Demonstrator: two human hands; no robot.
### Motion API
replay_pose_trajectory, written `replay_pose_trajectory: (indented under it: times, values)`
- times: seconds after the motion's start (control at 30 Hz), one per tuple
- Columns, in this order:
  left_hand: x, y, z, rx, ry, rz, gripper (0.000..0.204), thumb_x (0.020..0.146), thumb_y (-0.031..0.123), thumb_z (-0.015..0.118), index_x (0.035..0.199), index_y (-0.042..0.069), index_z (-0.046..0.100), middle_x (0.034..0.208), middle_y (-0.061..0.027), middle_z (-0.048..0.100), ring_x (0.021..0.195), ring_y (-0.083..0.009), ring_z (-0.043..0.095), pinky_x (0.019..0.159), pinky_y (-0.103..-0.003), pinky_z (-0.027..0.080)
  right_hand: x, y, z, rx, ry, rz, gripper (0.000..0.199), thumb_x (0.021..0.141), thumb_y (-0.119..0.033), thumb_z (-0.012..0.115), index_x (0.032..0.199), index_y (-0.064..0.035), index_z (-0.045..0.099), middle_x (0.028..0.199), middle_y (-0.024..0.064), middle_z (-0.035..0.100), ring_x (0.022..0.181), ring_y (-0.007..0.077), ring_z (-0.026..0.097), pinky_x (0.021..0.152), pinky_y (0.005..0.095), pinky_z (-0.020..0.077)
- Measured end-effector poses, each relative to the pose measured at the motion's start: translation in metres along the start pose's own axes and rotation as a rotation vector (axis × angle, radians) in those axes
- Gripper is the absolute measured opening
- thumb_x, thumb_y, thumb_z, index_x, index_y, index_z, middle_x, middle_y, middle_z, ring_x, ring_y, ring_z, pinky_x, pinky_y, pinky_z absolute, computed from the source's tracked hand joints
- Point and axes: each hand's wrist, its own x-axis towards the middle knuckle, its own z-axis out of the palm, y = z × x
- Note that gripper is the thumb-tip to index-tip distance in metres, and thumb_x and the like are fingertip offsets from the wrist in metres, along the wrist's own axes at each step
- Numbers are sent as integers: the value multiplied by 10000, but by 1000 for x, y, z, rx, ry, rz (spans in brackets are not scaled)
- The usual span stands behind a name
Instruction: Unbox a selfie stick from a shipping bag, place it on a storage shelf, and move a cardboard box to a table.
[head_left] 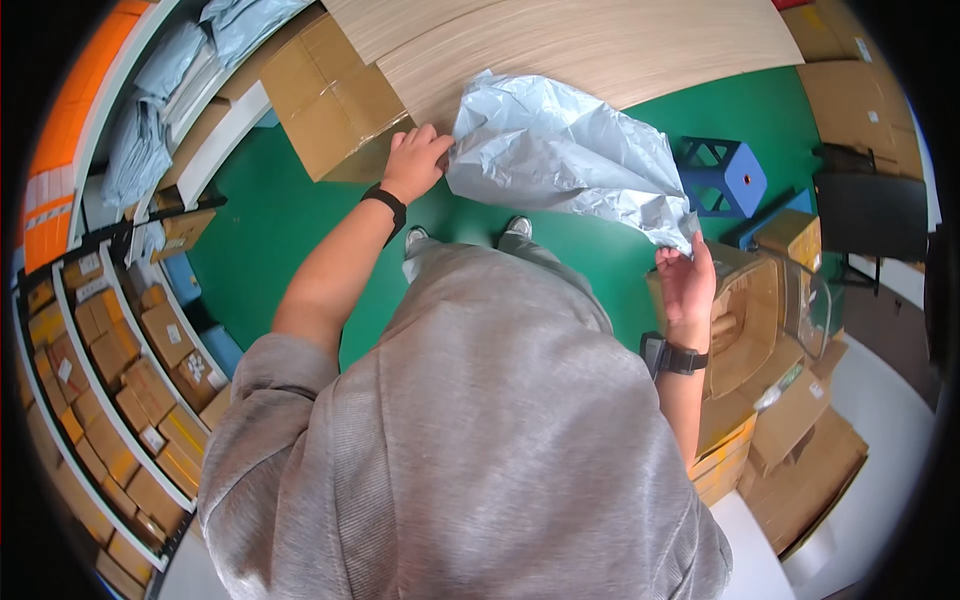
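A crumpled silver-grey plastic mailing bag stretches between my two hands, in front of me at the near edge of the table. At its left end, the fingers of my left hand are curled onto the edge of the plastic. My right hand pinches the lower right corner, palm turned partly up, with the bag narrowing into gathered folds there. Its middle bulges loosely; whether anything lies inside cannot be seen. Close beyond my left hand is a brown cardboard box.
The wood-grain table spans the far side. A blue plastic stool stands on the green floor at right, near an open cardboard carton and a black chair. Shelving with several boxes and folded grey bags lines the left.
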Motion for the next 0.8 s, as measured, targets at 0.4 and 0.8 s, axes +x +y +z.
replay_pose_trajectory:
  times: [0.4,0.8]
  values:
    - [-36,48,41,-147,-150,-110,199,786,94,727,970,151,676,1023,-42,558,1066,-265,576,958,-410,394,79,-39,7,-185,-110,115,243,1037,-235,610,1089,-1,571,747,76,627,722,202,618,758,338,553]
    - [-50,1,-81,-84,359,-65,90,840,30,624,905,39,562,1013,-109,656,997,-329,620,1022,-479,440,74,-72,42,-132,-116,-153,166,1040,-159,570,917,-50,594,753,38,604,662,146,518,661,314,451]
